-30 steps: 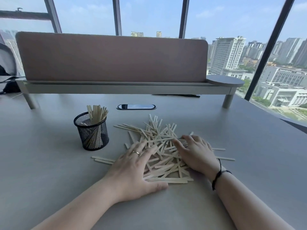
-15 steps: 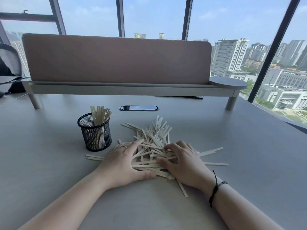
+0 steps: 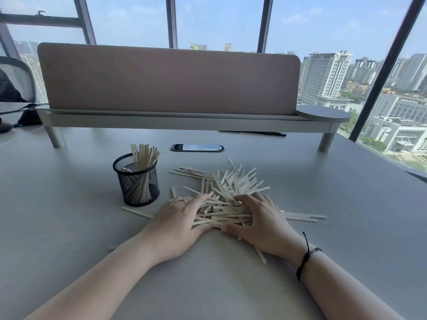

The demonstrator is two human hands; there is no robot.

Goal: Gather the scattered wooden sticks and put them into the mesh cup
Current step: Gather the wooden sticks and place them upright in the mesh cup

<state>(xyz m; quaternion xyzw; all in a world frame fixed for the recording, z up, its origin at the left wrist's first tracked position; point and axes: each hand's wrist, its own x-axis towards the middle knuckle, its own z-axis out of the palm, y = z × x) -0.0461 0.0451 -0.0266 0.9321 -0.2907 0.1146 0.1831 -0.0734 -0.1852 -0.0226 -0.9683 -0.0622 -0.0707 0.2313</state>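
A pile of pale wooden sticks (image 3: pixel 227 188) lies on the grey table (image 3: pixel 69 227). My left hand (image 3: pixel 175 221) presses against the pile's left side and my right hand (image 3: pixel 263 224) against its right side, with a bundle of sticks (image 3: pixel 221 214) squeezed between the curled fingers. The black mesh cup (image 3: pixel 138 181) stands upright left of the pile, holding several sticks. Loose sticks lie near the cup's base (image 3: pixel 137 212), to the right (image 3: pixel 302 217) and under my right wrist (image 3: pixel 260 254).
A pink desk divider (image 3: pixel 171 82) on a raised grey shelf (image 3: pixel 184 122) spans the back of the table. An oval cable port (image 3: pixel 196 148) sits behind the pile. A mesh chair (image 3: pixel 16 79) is at the far left; windows stand behind.
Both hands have slid toward each other, pushing the spread sticks into a tighter heap between them. A few sticks were left behind on the right and near my right wrist.
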